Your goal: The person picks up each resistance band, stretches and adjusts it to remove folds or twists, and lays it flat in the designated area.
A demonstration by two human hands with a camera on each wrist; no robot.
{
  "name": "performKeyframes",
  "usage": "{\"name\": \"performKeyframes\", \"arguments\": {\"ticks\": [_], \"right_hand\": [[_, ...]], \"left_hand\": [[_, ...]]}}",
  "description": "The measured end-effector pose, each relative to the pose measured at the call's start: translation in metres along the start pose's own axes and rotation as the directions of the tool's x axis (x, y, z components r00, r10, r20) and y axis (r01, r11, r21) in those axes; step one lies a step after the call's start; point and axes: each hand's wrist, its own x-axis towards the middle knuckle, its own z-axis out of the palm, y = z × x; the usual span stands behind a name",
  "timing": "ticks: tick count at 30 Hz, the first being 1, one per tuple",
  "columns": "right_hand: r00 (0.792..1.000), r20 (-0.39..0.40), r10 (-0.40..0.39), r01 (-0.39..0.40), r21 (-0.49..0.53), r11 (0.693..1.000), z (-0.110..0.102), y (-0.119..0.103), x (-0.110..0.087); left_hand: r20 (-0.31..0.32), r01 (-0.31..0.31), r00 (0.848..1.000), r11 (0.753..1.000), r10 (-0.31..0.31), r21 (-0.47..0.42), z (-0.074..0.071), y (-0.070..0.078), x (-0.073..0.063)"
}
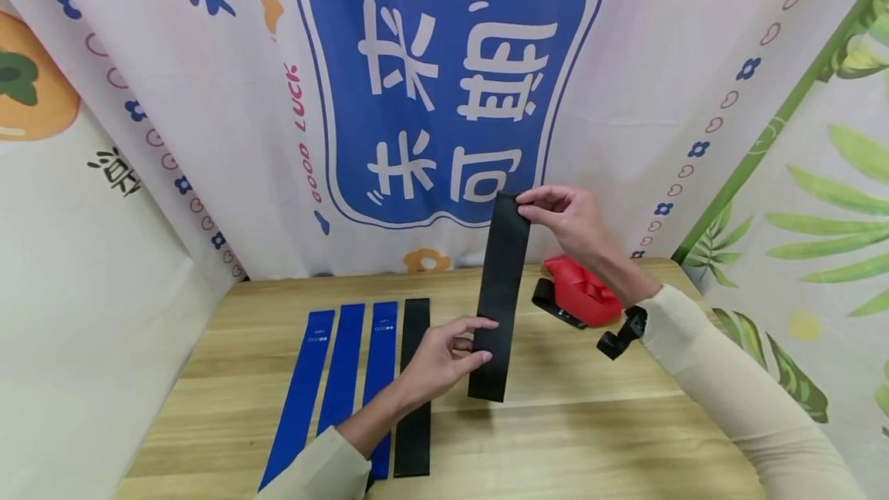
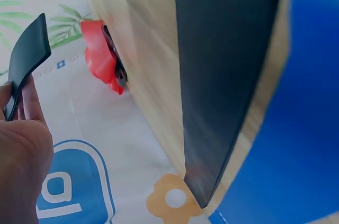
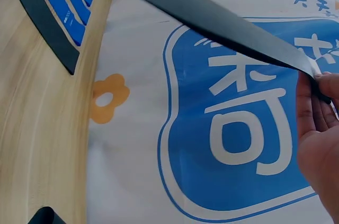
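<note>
A black resistance band [image 1: 501, 284] hangs nearly upright above the table, tilted slightly. At its top end my right hand [image 1: 571, 218] pinches it between thumb and fingers; the right wrist view shows the band [image 3: 228, 25] stretching away from that right hand [image 3: 320, 115]. Lower down, my left hand [image 1: 439, 357] holds the band near its bottom, its thumb and index finger over the front. To the left, a second black band [image 1: 413, 438] lies flat beside three blue bands: an outer one [image 1: 299, 400], a middle one [image 1: 343, 369] and an inner one [image 1: 380, 361].
On the table's [image 1: 590, 438] back right sits a red bundle [image 1: 579, 295], with a black looped strip [image 1: 549, 303] against it. A printed curtain [image 1: 430, 241] hangs just behind the table's far edge. A black strap [image 1: 621, 334] is at my right wrist.
</note>
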Motion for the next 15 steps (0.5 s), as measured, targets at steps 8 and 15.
{"name": "performKeyframes", "arguments": {"ticks": [8,15], "right_hand": [[0.999,0.022,0.049,-0.048,-0.02,0.999,0.009,0.022,0.002],[0.997,0.026,0.067,-0.067,-0.013,0.998,0.021,0.044,0.004]], "left_hand": [[0.029,0.067,0.997,0.998,-0.067,0.001,-0.002,0.005,-0.02],[0.064,0.134,0.989,0.991,-0.133,-0.015,-0.004,0.006,-0.035]]}}
